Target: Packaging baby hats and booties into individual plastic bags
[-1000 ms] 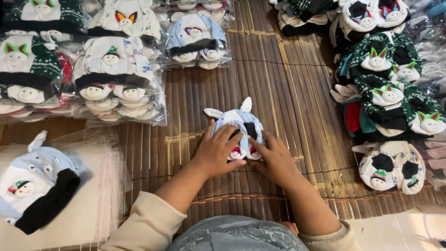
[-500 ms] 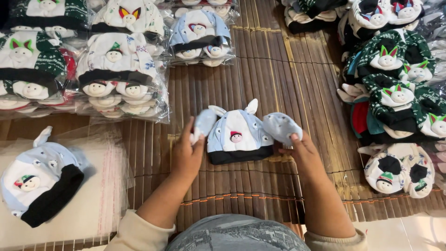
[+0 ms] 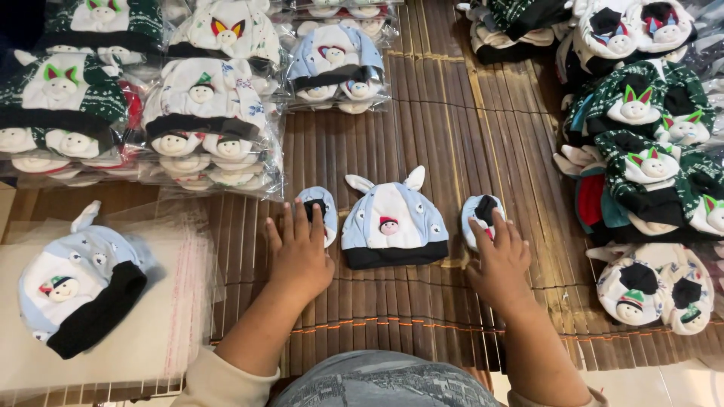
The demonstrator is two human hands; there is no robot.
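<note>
Bamboo mat (image 3: 452, 136) bearing a blue cap (image 3: 394, 222) flanked by two booties (image 3: 323, 211) (image 3: 481, 215); bagged sets (image 3: 204, 128) upper left of the cap, loose sets (image 3: 648, 151) right.

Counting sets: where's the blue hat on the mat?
Head view, centre: blue hat lies flat on the mat, between two booties under the left hand and right hand.

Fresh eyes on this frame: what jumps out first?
Centre stage on the brown bamboo mat lies a pale blue baby hat with white ears and black band, flanked by two small blue bootees. The left hand rests on the left bootee, the right hand on the right bootee. Bagged hat sets crowd the upper left.
</note>
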